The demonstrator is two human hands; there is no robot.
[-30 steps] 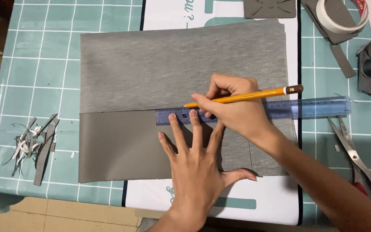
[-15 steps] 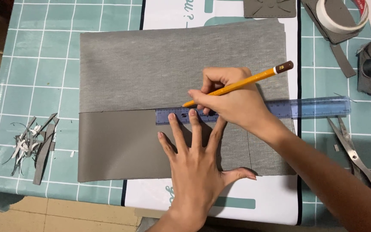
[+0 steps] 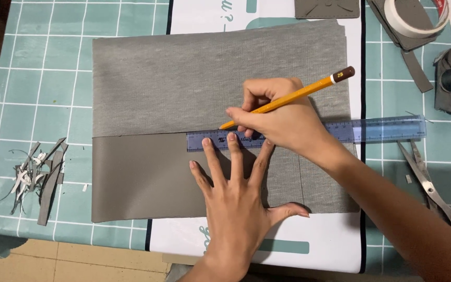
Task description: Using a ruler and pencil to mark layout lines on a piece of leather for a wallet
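The left hand lies flat, fingers spread, holding nothing and pressing the blue ruler onto the grey fabric at mid-table. The right hand hides the ruler's middle and grips a yellow pencil, tip at the ruler's far edge.

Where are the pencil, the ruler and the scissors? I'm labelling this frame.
pencil (image 3: 298,95): head view, middle of the yellow shaft.
ruler (image 3: 387,129): head view, bare blue part right of the hand.
scissors (image 3: 424,180): head view, on the metal blades.
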